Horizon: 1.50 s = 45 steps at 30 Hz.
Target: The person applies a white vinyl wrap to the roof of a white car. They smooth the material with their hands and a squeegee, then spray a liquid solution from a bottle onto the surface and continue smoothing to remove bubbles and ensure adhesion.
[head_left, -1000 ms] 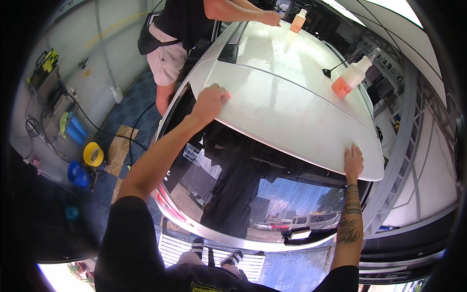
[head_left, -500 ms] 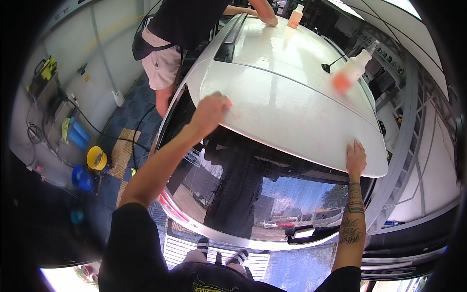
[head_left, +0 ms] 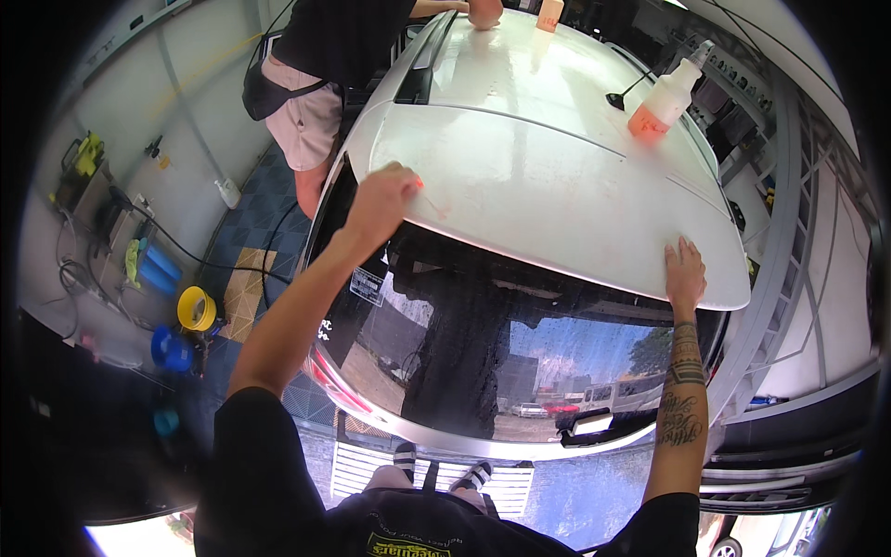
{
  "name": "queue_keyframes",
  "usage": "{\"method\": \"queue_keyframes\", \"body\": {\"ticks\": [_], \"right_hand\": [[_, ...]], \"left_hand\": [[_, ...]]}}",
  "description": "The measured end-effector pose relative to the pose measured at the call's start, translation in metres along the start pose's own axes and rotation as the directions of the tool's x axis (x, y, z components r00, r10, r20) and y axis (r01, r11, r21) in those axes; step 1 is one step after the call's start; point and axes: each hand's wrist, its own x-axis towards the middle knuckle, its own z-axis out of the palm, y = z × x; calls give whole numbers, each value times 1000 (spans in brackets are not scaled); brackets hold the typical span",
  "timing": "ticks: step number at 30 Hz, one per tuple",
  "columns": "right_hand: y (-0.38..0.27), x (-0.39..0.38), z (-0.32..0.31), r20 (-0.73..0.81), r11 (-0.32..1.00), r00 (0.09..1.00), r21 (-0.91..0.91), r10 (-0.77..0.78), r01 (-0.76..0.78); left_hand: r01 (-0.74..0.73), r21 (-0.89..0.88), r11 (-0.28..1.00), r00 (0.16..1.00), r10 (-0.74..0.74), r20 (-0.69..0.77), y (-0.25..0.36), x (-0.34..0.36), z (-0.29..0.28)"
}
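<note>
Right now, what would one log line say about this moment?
left hand: fisted on white car roof, rear edge | right hand: flat on roof edge | translucent spray bottle with orange liquid: upright on roof | second person: beside car

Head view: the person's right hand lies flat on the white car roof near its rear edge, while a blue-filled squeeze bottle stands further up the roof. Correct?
Not quite. In the head view the squeeze bottle holds orange-pink liquid, not blue. The right hand does lie flat on the white car roof near its rear edge.
</note>
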Motion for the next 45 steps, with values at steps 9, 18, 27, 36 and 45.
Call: {"method": "queue_keyframes", "body": {"ticks": [9, 18, 27, 36, 45], "right_hand": [[6, 2, -3, -20, 1000, 1000, -10, 2, -3], [-3, -5, 6, -14, 998, 998, 7, -59, 59], [-4, -10, 8, 24, 998, 998, -2, -55, 55], [-12, -5, 9, 21, 999, 998, 0, -51, 51], [0, 0, 1, -7, 1000, 1000, -10, -5, 5]], "left_hand": [[-133, -7, 991, 989, 133, 67, 31, -10, 5], [119, 55, 991, 987, -112, -115, -34, -1, -3], [387, 86, 918, 922, -386, -23, -52, 9, -20], [147, 42, 988, 980, -140, -145, -51, -7, -21], [24, 101, 995, 999, -22, -29, 4, -15, 0]]}}
